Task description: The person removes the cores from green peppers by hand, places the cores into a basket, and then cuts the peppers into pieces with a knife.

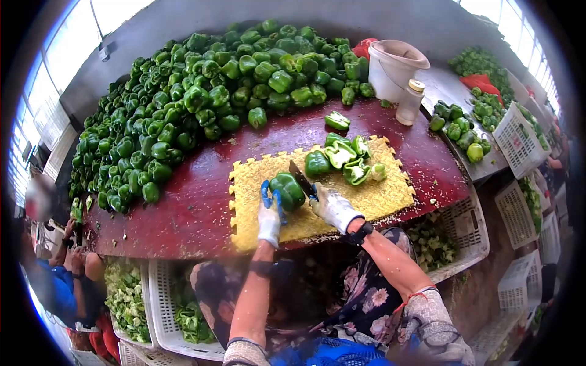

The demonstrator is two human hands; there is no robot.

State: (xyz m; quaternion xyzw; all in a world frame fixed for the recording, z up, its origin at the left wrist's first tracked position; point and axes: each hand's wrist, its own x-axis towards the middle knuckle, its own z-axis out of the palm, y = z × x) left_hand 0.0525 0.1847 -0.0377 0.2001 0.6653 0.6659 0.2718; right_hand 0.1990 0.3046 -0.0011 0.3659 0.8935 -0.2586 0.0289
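Observation:
My left hand (270,213), in a white glove with blue fingertips, grips a whole green bell pepper (287,191) on the yellow foam mat (262,230). In my gloved right hand (332,206) is a knife (300,177), its dark blade standing close along the right side of that pepper. Just beyond the blade, another green pepper (317,163) lies on the mat. Beside it are cut pepper halves (340,154) with pale insides showing, and a small pale-green piece (378,172). One more cut pepper (337,121) rests on the red table past the mat.
A large heap of green peppers (201,85) covers the back and left of the red table (183,235). At the back right stand a white bucket (394,67) and a jar (409,104). Crates of trimmings (160,305) sit below the front edge. A person (61,274) works at far left.

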